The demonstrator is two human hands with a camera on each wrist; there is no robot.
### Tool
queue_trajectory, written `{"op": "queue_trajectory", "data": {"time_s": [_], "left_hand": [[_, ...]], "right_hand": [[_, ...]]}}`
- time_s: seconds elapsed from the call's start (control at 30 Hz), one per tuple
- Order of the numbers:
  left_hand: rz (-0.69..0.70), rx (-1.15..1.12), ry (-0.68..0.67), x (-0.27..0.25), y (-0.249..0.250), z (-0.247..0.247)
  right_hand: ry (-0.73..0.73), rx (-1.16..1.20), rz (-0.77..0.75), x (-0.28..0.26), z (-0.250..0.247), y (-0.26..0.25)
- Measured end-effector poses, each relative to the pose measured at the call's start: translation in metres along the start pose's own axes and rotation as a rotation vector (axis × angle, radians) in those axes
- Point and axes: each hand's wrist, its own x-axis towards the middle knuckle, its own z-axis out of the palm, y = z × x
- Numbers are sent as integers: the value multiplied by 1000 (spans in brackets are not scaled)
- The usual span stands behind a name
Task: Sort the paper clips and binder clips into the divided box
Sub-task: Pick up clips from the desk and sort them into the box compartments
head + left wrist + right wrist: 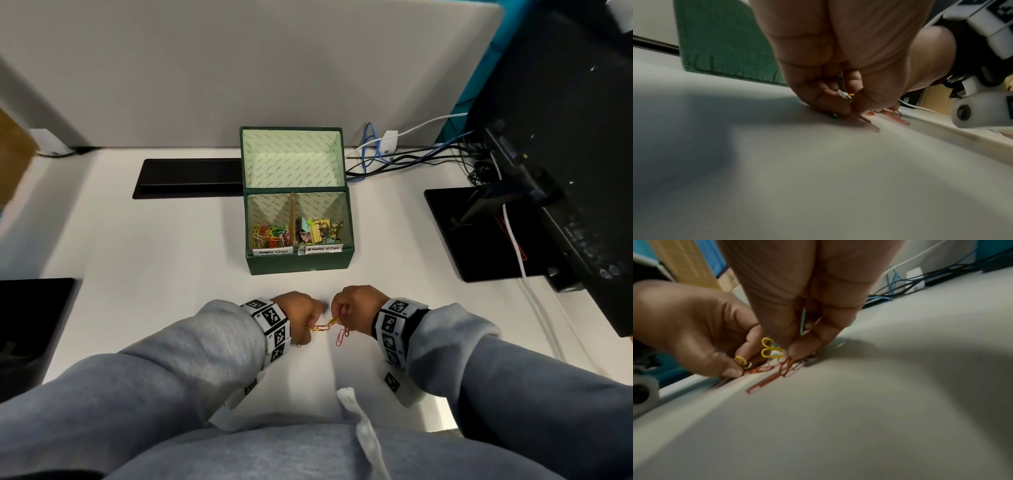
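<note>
A green divided box (299, 263) stands open on the white desk, with coloured paper clips (269, 235) in its left compartment and binder clips (318, 229) in its right. In front of it my left hand (301, 313) pinches a yellow paper clip (740, 361) low over the desk. My right hand (352, 306) pinches several clips, yellow ones (769, 349) among them. A pink clip (322, 327) links the two hands. Red clips (342, 336) hang below my right hand and touch the desk (777, 376).
The box lid (291, 157) stands upright behind the compartments. A black cable slot (188, 178) lies left of it. Cables (394, 154), a monitor base (479, 233) and a monitor (565, 137) fill the right side. A dark object (30, 325) sits at the left edge.
</note>
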Motion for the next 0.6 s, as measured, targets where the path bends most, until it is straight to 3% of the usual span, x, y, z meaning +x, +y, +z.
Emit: {"op": "queue_trajectory", "data": {"time_s": [0.23, 0.43, 0.6], "left_hand": [[-42, -129, 112, 0, -24, -6], [-61, -269, 249, -11, -45, -11], [-88, -533, 433, -35, -62, -27]], "right_hand": [[80, 448, 139, 11, -19, 6], [257, 772, 16, 23, -60, -28], [403, 674, -100, 57, -89, -71]]}}
